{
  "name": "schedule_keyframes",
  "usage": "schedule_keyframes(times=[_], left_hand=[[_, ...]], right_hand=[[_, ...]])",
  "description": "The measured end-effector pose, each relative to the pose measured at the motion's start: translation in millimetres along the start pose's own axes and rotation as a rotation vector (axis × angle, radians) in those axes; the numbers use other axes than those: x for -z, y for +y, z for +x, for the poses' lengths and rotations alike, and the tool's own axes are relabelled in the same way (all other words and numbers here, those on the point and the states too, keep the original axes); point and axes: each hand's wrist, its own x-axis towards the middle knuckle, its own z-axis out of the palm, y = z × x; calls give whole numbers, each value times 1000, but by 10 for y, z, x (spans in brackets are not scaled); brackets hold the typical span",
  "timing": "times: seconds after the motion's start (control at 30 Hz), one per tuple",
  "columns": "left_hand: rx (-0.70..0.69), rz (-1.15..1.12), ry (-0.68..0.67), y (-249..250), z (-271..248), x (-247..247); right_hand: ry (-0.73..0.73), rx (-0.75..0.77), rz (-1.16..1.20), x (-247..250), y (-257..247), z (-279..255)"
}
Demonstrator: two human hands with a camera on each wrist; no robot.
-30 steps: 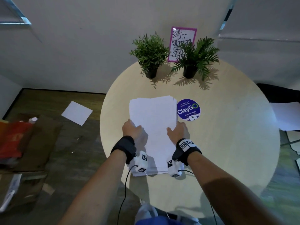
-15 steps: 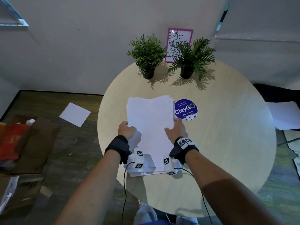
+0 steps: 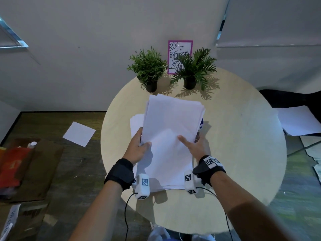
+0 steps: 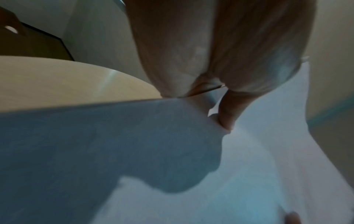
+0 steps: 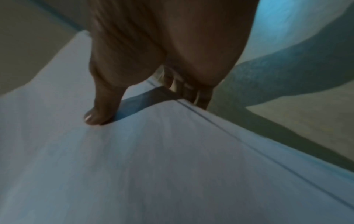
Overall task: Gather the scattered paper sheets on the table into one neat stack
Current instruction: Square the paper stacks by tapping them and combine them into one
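Note:
A thick stack of white paper sheets (image 3: pixel 172 129) is lifted at its far end above the round table (image 3: pixel 243 153). My left hand (image 3: pixel 139 146) grips the stack's left edge, thumb on top and fingers under it. My right hand (image 3: pixel 192 145) grips the right edge the same way, thumb (image 5: pixel 97 112) pressed on the top sheet (image 5: pixel 153 166). A few sheets (image 3: pixel 135 122) stick out to the left beneath the lifted ones. In the left wrist view the thumb (image 4: pixel 226 115) lies on the paper (image 4: pixel 268 166). The stack's edges are uneven.
Two potted plants (image 3: pixel 149 70) (image 3: pixel 192 70) and a pink-framed card (image 3: pixel 179 49) stand at the table's far edge. A blue round sticker (image 3: pixel 201 123) is mostly hidden by the stack. One sheet (image 3: pixel 79 133) lies on the floor at left, more paper (image 3: pixel 298 120) at right.
Both hands have closed on the stack's side edges and raised its far end off the table. The stack now covers most of the blue sticker.

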Motion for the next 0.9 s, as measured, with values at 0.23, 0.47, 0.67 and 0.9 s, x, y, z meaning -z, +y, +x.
schedule_keyframes(times=[0.23,0.47,0.67,0.9], left_hand=[[-126,9,-18,428,201,-508],[-315,-23,95,840,436,-1431],[-294,-145,110,780,472,-1969],[-224,-135,127,762,497,-2198]], right_hand=[[-37,110,347,830,-163,-144],[254,361,294,1755,-397,-284],[314,384,336,2072,-93,-377],[383,292,342,2107,120,-318]])
